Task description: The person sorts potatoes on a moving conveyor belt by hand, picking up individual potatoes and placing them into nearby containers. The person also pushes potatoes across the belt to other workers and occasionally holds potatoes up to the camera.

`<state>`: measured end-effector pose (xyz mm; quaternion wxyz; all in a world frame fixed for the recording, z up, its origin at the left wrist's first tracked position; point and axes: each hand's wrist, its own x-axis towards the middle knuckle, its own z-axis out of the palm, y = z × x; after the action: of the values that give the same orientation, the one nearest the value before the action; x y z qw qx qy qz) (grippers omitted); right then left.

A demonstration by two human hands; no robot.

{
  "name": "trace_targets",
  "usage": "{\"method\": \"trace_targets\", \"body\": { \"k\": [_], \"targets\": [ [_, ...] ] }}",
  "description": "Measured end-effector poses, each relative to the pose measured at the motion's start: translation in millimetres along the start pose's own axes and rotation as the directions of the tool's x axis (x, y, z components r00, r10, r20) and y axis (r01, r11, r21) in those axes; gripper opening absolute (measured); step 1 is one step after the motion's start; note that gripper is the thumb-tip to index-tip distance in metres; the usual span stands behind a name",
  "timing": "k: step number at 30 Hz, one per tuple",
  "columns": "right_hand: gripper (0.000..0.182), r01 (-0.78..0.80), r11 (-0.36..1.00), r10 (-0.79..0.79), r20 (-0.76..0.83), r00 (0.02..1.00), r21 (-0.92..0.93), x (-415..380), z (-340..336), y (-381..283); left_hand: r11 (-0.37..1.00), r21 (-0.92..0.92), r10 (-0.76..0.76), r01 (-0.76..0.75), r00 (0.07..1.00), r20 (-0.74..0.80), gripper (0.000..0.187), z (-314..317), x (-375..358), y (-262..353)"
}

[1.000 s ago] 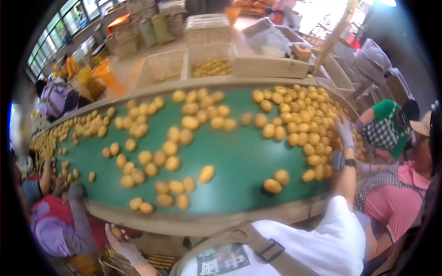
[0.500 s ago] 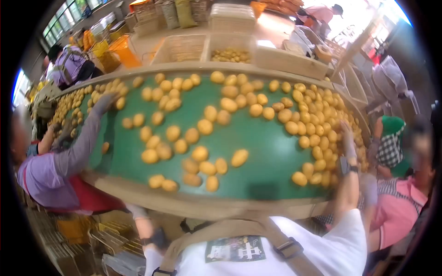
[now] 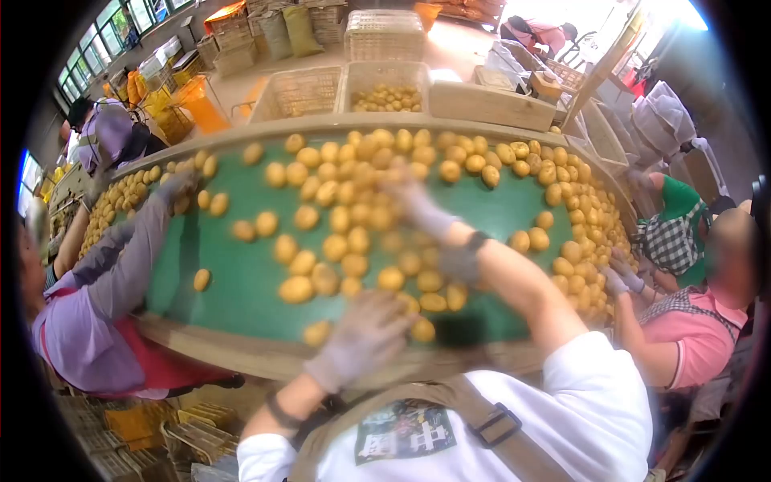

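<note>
The round green sorting table [image 3: 241, 281] fills the middle of the room, its felt-like top ringed by a pale raised rim, and yellow potatoes [image 3: 353, 217] lie scattered across it, thickest along the far and right edges. Behind it stand woven crates [image 3: 385, 84], one holding more potatoes. A person in a lilac top [image 3: 76, 337] leans in from the left with an arm stretched over the desk, and a person in pink [image 3: 695, 345] works the right edge.

The wearer's right hand [image 3: 422, 205], in a pale glove, reaches far out over the middle cluster of potatoes; it is blurred, so whether its grip is clenched or loose I cannot tell. The left hand [image 3: 361, 337], in a grey knit glove, hovers at the near rim with fingers spread and released, just above a potato at the edge [image 3: 317, 333].

The potatoes look smooth, oval and firm, likely to roll on that surface. To my eye, picking well here means cupping each one from above, not pinching, and keeping sleeves clear of neighbours.
</note>
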<state>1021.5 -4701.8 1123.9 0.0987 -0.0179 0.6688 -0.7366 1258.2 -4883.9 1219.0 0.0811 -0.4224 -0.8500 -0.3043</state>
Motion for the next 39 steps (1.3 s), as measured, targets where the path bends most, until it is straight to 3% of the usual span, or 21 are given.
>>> {"method": "trace_targets", "body": {
  "k": [1, 3, 5, 6, 9, 11, 12, 13, 14, 15, 18, 21, 22, 25, 26, 29, 30, 32, 34, 36, 39],
  "targets": [
    [0.079, 0.014, 0.982, 0.0, 0.071, 0.997, -0.191, -13, 39, -17, 0.998, 0.059, 0.025, -0.029, 0.997, 0.068, 0.044, 15, 10, 0],
    [0.08, 0.184, 0.983, -0.184, 0.301, 0.936, 0.029, -31, 89, -41, 0.981, 0.17, 0.06, -0.096, 0.977, 0.204, 0.042, 30, 20, -6],
    [0.08, 0.093, 0.977, 0.043, 0.601, 0.798, -0.192, -53, 109, -87, 0.961, 0.275, -0.043, -0.014, 0.979, 0.2, 0.043, 26, 26, -23],
    [0.072, 0.167, 0.953, 0.043, 0.657, 0.752, -0.254, -54, 108, -78, 0.95, 0.308, -0.101, 0.05, 0.983, 0.152, 0.045, 24, 23, -38],
    [0.059, 0.372, 0.857, 0.0, 0.721, 0.692, -0.357, -32, 66, -95, 0.804, 0.555, -0.32, 0.214, 0.942, 0.101, 0.054, 0, -1, -89],
    [0.047, 0.424, 0.727, -0.122, 0.505, 0.854, -0.54, -13, 4, -118, 0.707, 0.59, -0.505, 0.39, 0.862, 0.035, 0.06, -46, -36, -119],
    [0.044, 0.452, 0.552, -0.234, 0.39, 0.89, -0.701, 5, -42, -117, 0.625, 0.617, -0.61, 0.479, 0.792, 0.003, 0.063, -65, -54, -129],
    [0.04, 0.381, 0.239, -0.274, 0.314, 0.909, -0.893, 21, -91, -110, 0.531, 0.641, -0.701, 0.553, 0.713, -0.034, 0.066, -79, -68, -132],
    [0.038, 0.217, -0.099, -0.224, 0.234, 0.946, -0.971, 35, -132, -105, 0.398, 0.672, -0.793, 0.625, 0.602, -0.091, 0.069, -91, -84, -136],
    [0.047, 0.044, -0.349, -0.085, 0.079, 0.993, -0.936, 45, -162, -105, 0.258, 0.692, -0.861, 0.674, 0.485, -0.151, 0.071, -96, -93, -135],
    [0.047, -0.104, 0.226, -0.352, -0.18, 0.919, -0.969, 57, -217, -53, 0.229, 0.629, -0.854, 0.743, 0.463, -0.236, 0.071, -98, -85, -121],
    [0.04, 0.042, 0.01, -0.224, 0.038, 0.974, -0.999, 23, -188, -89, 0.39, 0.6, -0.786, 0.699, 0.592, -0.179, 0.068, -81, -62, -112],
    [0.041, 0.068, -0.056, -0.071, 0.071, 0.995, -0.996, 17, -176, -105, 0.436, 0.593, -0.753, 0.677, 0.635, -0.171, 0.066, -73, -49, -105],
    [0.042, 0.135, 0.169, -0.018, 0.134, 0.991, -0.976, 9, -167, -87, 0.523, 0.556, -0.719, 0.646, 0.685, -0.118, 0.065, -63, -23, -95],
    [0.044, 0.177, 0.175, -0.065, 0.168, 0.984, -0.969, 12, -171, -84, 0.527, 0.546, -0.714, 0.651, 0.688, -0.13, 0.062, -64, -18, -94],
    [0.046, 0.181, 0.214, -0.412, 0.079, 0.908, -0.96, -14, -209, -105, 0.501, 0.451, -0.747, 0.739, 0.632, -0.205, 0.061, -84, -60, -77],
    [0.046, -0.026, 0.115, -0.403, -0.07, 0.913, -0.993, -18, -231, -122, 0.44, 0.477, -0.778, 0.76, 0.589, -0.22, 0.061, -86, -76, -74],
    [0.047, -0.364, 0.235, -0.318, -0.425, 0.848, -0.901, -32, -275, -149, 0.313, 0.542, -0.829, 0.78, 0.503, -0.245, 0.061, -97, -107, -67],
    [0.051, -0.439, 0.381, -0.239, -0.545, 0.803, -0.814, -35, -326, -137, 0.257, 0.533, -0.872, 0.806, 0.431, -0.231, 0.061, -101, -117, -55],
    [0.052, -0.367, 0.266, -0.281, -0.436, 0.855, -0.891, -16, -363, -99, 0.193, 0.525, -0.912, 0.829, 0.349, -0.216, 0.059, -98, -103, -48],
    [0.048, -0.296, 0.065, -0.139, -0.302, 0.943, -0.953, -29, -308, -132, 0.355, 0.448, -0.85, 0.82, 0.483, -0.211, 0.059, -79, -63, -42]
  ]
}}
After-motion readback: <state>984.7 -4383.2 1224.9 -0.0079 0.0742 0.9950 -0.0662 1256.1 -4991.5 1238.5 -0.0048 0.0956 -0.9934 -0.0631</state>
